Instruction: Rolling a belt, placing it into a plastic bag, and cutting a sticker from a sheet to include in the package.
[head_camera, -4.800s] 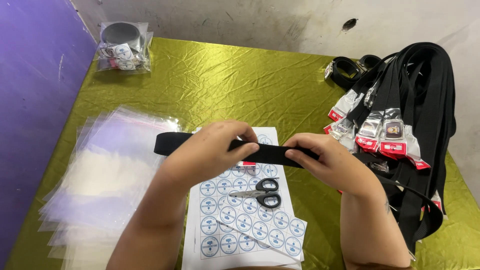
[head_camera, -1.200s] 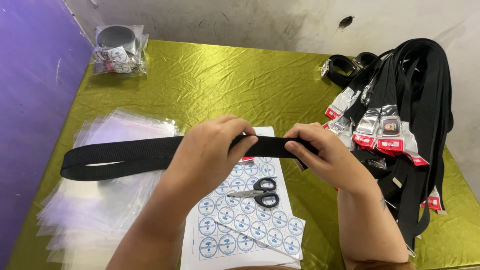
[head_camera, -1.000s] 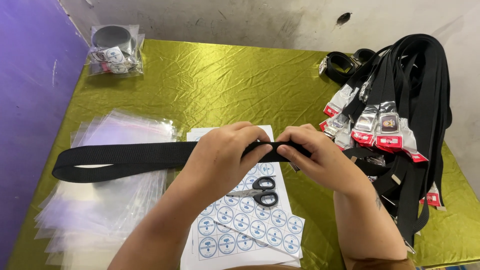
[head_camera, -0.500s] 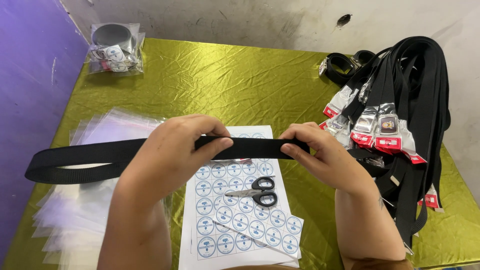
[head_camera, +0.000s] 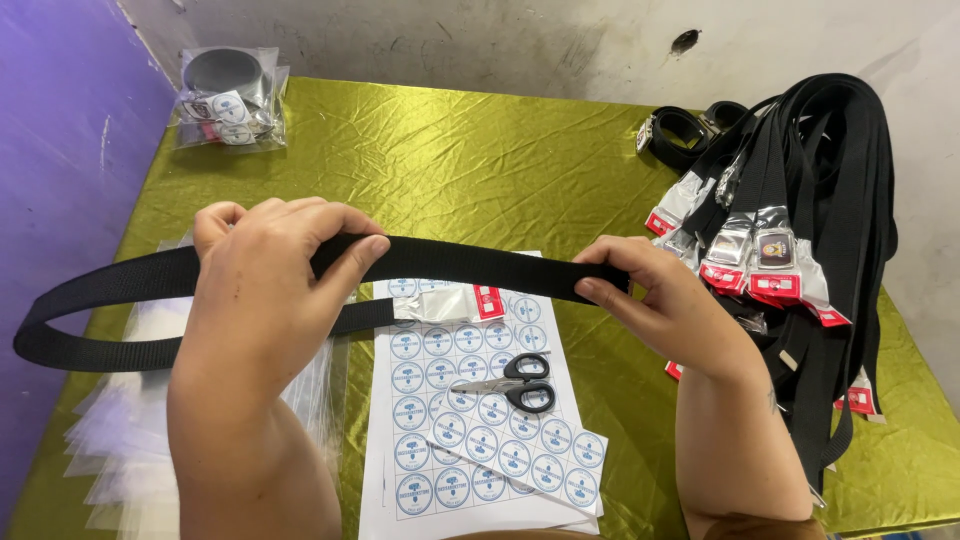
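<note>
I hold a black webbing belt (head_camera: 470, 262) stretched across in front of me. My left hand (head_camera: 265, 270) grips it near the middle, fingers wrapped over the strap. My right hand (head_camera: 655, 295) pinches its right end. The belt folds back in a loop at the far left (head_camera: 40, 335), and its lower run ends in a buckle wrapped in clear plastic with a red tag (head_camera: 450, 302). Under the belt lies a white sheet of round blue stickers (head_camera: 470, 430) with black-handled scissors (head_camera: 510, 380) on it.
A pile of black belts with wrapped buckles (head_camera: 800, 230) fills the right side of the gold-green table (head_camera: 450, 160). Clear plastic bags (head_camera: 130, 440) are stacked at the left. A bagged coiled belt (head_camera: 225, 95) sits at the far left corner. A purple wall runs along the left.
My hands have drawn further apart along the belt. The left hand has slid left, and the folded loop now hangs out further to the left.
</note>
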